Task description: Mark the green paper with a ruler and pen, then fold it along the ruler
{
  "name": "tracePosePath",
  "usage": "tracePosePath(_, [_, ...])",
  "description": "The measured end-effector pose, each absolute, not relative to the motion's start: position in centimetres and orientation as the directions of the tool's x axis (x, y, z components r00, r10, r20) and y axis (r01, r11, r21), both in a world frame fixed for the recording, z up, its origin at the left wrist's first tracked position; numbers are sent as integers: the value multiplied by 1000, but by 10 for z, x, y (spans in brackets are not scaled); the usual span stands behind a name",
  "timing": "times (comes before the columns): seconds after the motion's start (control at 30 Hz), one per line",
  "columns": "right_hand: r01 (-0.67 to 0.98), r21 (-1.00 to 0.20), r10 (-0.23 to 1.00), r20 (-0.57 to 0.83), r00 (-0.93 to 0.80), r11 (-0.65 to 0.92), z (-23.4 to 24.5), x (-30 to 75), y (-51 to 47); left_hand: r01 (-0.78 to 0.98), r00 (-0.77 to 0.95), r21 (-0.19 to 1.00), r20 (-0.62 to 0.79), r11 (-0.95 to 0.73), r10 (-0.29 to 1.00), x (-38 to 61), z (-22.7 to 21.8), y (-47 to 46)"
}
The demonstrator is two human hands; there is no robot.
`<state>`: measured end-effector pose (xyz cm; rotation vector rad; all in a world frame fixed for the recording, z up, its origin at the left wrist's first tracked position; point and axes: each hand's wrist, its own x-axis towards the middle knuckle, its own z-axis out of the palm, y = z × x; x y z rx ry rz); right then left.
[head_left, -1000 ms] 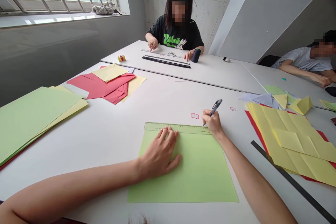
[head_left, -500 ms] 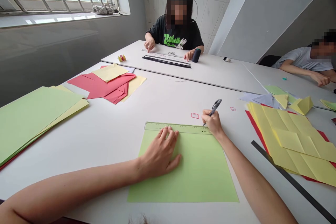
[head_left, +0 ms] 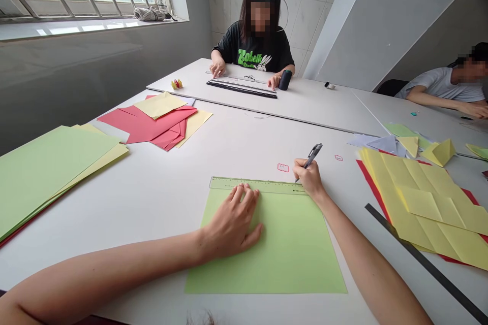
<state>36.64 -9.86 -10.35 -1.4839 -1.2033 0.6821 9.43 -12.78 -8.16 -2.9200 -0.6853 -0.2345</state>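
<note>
A light green paper sheet (head_left: 290,249) lies on the white table (head_left: 171,188) in front of me. A clear green ruler (head_left: 267,186) runs along the sheet's far edge. My left hand (head_left: 232,223) lies flat on the sheet, fingers stretched out, their tips on the ruler. My right hand (head_left: 310,179) is closed on a dark pen (head_left: 310,158) whose tip meets the ruler's far edge near its right end.
Green and yellow sheets (head_left: 49,167) are stacked at the left, with red and yellow sheets (head_left: 160,122) behind them. Folded yellow paper over red (head_left: 427,203) and a long dark ruler (head_left: 423,261) lie at the right. One person sits across the table, another at the far right.
My hands, pen, ruler and sheet have not moved. The person opposite shifted a hand slightly; the person at the right drew an arm further right.
</note>
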Motion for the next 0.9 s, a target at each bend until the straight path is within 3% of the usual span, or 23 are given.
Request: tracePosePath(0.9, [334,-941,931,171,324,56,-104,367,-98,450,884,-90,188,-888,429,94,-82,-128])
